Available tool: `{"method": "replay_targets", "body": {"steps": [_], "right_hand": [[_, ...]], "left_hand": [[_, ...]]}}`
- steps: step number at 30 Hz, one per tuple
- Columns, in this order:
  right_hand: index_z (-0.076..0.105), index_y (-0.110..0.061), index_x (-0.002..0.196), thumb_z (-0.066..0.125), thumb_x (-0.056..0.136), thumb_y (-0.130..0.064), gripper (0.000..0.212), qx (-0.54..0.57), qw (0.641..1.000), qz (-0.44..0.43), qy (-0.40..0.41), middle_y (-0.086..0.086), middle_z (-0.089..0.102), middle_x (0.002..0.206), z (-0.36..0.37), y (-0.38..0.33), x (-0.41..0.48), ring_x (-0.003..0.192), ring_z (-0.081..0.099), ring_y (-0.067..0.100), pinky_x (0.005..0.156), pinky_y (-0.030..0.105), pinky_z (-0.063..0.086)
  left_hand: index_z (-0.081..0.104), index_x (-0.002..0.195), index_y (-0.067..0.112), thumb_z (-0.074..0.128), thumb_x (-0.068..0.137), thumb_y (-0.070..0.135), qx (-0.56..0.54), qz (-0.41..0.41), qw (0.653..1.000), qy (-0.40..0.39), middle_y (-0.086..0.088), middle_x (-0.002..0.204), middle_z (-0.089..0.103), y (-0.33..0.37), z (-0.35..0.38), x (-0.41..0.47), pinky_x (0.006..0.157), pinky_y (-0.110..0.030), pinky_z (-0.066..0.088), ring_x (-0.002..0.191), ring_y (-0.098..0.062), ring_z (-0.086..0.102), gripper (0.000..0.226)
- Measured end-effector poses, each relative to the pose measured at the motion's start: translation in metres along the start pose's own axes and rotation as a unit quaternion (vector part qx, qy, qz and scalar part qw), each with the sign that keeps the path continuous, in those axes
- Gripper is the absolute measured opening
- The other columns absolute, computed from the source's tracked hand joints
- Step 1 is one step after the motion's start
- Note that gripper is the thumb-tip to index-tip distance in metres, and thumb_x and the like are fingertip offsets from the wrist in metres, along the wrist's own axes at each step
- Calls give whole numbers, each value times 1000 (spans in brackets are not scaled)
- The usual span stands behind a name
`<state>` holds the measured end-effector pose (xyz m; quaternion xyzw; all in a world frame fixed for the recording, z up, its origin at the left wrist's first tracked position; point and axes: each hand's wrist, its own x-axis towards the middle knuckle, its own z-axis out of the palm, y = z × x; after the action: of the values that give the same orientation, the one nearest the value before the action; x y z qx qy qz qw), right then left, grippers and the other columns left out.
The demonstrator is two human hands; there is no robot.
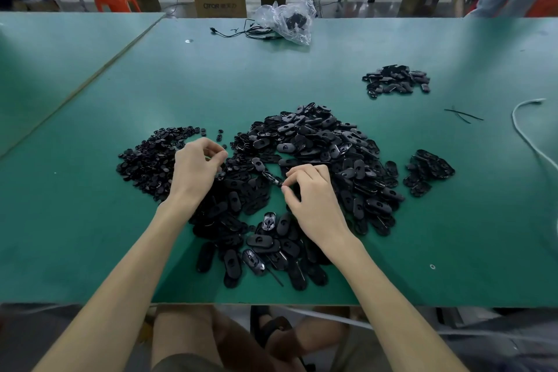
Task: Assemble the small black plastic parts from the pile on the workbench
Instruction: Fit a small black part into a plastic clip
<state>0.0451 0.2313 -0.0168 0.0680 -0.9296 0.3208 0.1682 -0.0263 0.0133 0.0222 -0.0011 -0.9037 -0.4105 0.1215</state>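
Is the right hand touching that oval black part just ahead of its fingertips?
Touching. The head view shows the right hand pinching the near end of the oval black part, with no green table showing between them.

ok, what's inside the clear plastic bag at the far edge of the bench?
Through the clear plastic bag a dark clump shows near its middle. Crumpled, glaring film hides what it is and anything beneath.
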Motion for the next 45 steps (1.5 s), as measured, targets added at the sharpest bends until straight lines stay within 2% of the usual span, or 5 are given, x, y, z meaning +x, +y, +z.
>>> {"method": "replay_targets", "body": {"steps": [6, 9, 15, 32, 45], "right_hand": [[70, -6, 103, 64, 104, -14, 10, 24, 1000, 3, 12, 0, 64, 110, -3, -3, 2, 116, 44, 15, 98, 12, 30], [66, -12, 105, 58, 107, -18, 10, 80, 996, 34, 31, -8, 60, 104, -5, -3, 2, 110, 45, 11, 92, 15, 34], [63, -21, 101, 57, 108, -23, 10, 229, 958, 130, 110, -6, 66, 86, -12, 3, 2, 72, 58, 9, 63, 18, 44], [65, -15, 104, 60, 106, -16, 5, 351, 901, 188, 171, 2, 75, 88, -19, 5, 0, 69, 75, 16, 60, 24, 55], [68, -12, 109, 62, 101, 0, 16, 366, 903, 172, 147, 5, 74, 97, -17, 6, 3, 88, 79, 13, 72, 25, 62]], "left_hand": [[73, 92, 15, 77, 93, 16, -37, 3, 999, -20, -1, 79, 72, 3, 2, -3, 70, -25, 58, 67, -15, 69, 3], [75, 85, 21, 81, 89, 18, -81, 10, 996, -31, 1, 75, 73, 8, 3, -6, 67, -16, 55, 63, -10, 69, 7], [78, 94, 14, 79, 88, 9, -236, 16, 968, -85, -1, 84, 78, 35, 21, -24, 65, -18, 54, 74, -10, 72, 8], [78, 106, 12, 79, 89, 8, -362, 20, 923, -126, -3, 99, 79, 44, 65, -47, 75, -21, 57, 94, -20, 76, 18], [76, 112, 11, 77, 89, 2, -365, 20, 922, -127, -2, 105, 79, 41, 67, -45, 81, -22, 57, 101, -19, 75, 24]]}}
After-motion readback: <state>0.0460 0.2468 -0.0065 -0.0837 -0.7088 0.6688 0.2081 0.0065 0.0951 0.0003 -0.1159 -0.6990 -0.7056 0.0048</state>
